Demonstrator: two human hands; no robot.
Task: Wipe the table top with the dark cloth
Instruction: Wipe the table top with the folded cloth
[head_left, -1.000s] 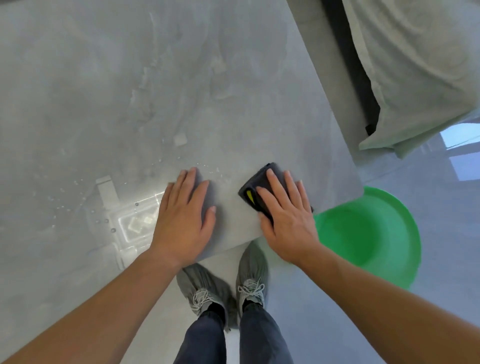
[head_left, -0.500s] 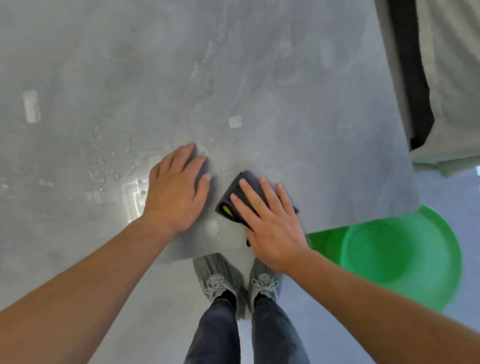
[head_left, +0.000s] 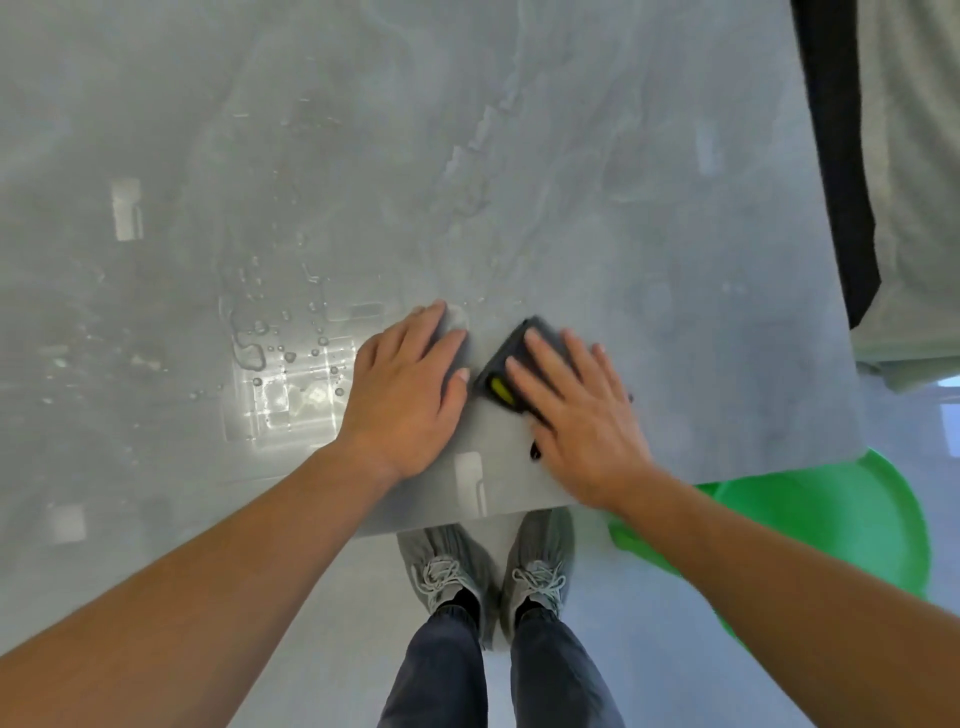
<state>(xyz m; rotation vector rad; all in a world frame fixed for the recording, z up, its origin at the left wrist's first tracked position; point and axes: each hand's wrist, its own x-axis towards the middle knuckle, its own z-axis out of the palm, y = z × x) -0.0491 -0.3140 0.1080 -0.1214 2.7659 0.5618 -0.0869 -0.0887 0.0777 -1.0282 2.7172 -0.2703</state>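
Observation:
The grey stone-look table top (head_left: 597, 182) fills most of the view, its near edge just above my feet. A folded dark cloth (head_left: 501, 366) with a yellow tag lies near that edge. My right hand (head_left: 576, 405) presses flat on the cloth, fingers spread over it, covering most of it. My left hand (head_left: 405, 389) rests flat on the bare table right beside the cloth, holding nothing. Water drops (head_left: 270, 338) and wet smears sit on the surface left of my left hand.
A green plastic basin (head_left: 831, 530) stands on the floor under the table's near right corner. A pale cloth-covered piece of furniture (head_left: 914, 182) with a dark gap lies beyond the table's right edge. My shoes (head_left: 488, 561) are below the near edge.
My right hand has slid the cloth leftwards along the near edge, closing up to my left hand. My view has shifted left, so the basin sits further right.

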